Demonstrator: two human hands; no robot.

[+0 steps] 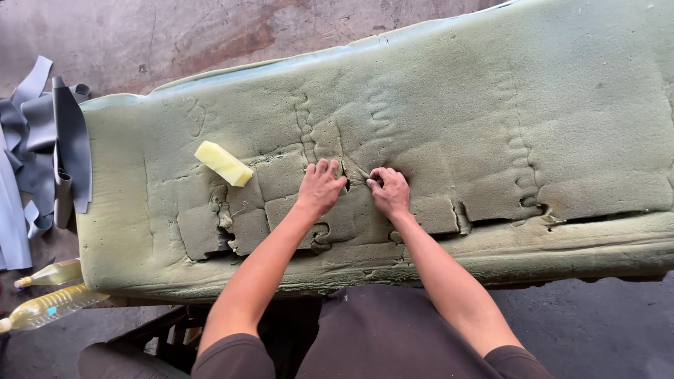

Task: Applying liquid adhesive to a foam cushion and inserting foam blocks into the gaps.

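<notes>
A large greenish foam cushion (449,105) lies across the view, its surface patched from several glued foam pieces with wavy seams. My left hand (320,187) presses flat on the foam near the middle, fingers spread slightly. My right hand (388,191) sits just to its right, fingers curled and pinching at a seam in the foam between the two hands. A small yellow foam block (223,163) lies loose on the cushion, left of my left hand.
Grey strips of leather-like material (49,147) hang at the left edge. Two plastic bottles of yellowish liquid (49,295) lie on the floor at lower left. Stained concrete floor (175,35) surrounds the cushion. My dark lap is below.
</notes>
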